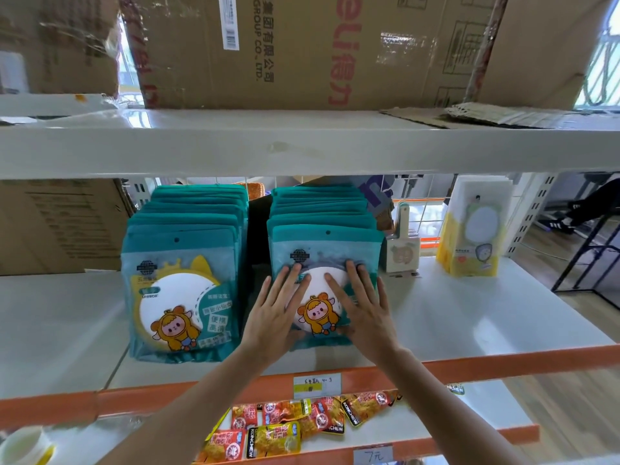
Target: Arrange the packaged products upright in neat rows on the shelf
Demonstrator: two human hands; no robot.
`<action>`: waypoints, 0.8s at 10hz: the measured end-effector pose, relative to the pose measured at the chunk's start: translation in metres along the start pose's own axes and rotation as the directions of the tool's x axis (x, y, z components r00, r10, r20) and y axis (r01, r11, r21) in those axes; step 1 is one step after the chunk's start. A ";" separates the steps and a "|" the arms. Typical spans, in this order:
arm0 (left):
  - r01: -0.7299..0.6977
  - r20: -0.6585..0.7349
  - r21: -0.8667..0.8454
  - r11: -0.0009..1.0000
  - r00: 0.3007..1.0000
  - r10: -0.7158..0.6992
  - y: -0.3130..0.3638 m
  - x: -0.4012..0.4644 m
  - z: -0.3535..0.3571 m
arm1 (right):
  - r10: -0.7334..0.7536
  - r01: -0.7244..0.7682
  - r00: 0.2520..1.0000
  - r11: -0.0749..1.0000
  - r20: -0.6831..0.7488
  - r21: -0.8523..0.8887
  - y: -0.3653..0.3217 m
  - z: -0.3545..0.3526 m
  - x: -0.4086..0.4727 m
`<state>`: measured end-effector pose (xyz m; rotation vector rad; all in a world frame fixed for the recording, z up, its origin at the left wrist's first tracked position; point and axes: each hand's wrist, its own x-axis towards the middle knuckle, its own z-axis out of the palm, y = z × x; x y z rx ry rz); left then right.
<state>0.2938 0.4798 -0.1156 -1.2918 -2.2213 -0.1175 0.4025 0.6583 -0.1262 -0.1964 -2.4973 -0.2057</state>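
Two rows of teal mirror packages stand upright on the white shelf [469,317]. The left row [183,263] stands apart from my hands. My left hand [280,307] and my right hand [360,303] both press flat, fingers straight, on the front package of the right row [327,246]. That package shows a white round mirror and a yellow cartoon figure between my hands. A dark gap separates the two rows.
A small cream package [402,253] and a stack of yellow-and-white packages [473,229] stand to the right. Cardboard boxes [302,52] fill the upper shelf; another box [57,226] sits at left. Snack packets [302,424] lie on the lower shelf.
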 end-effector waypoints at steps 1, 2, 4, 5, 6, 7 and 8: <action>0.003 -0.047 -0.008 1.000 0.999 -0.004 0.002 0.000 -0.006 | 0.005 -0.005 1.000 1.000 -0.004 0.024 0.001 -0.008 0.001; 0.000 -0.079 -0.002 1.000 0.997 -0.001 0.004 -0.002 -0.014 | 0.030 -0.028 0.999 0.996 -0.021 0.082 0.000 -0.018 0.002; -0.013 -0.112 0.002 1.000 0.994 0.014 0.010 -0.012 -0.023 | 0.061 -0.057 0.998 0.989 -0.024 0.139 -0.008 -0.033 -0.007; 0.002 -0.126 -0.004 1.000 0.992 -0.003 0.014 -0.017 -0.027 | 0.068 -0.064 0.997 0.986 -0.020 0.154 -0.013 -0.038 -0.013; 0.037 -0.126 -0.031 0.999 0.991 -0.040 0.019 -0.020 -0.034 | 0.094 -0.087 0.995 0.986 -0.042 0.144 -0.020 -0.044 -0.019; 0.047 -0.142 -0.081 0.996 0.988 -0.058 0.024 -0.024 -0.038 | 0.084 -0.071 0.992 0.988 -0.091 0.138 -0.024 -0.050 -0.026; 0.066 -0.137 -0.198 0.978 0.986 -0.095 0.031 -0.029 -0.043 | 0.136 -0.114 0.984 0.977 -0.119 0.181 -0.036 -0.057 -0.034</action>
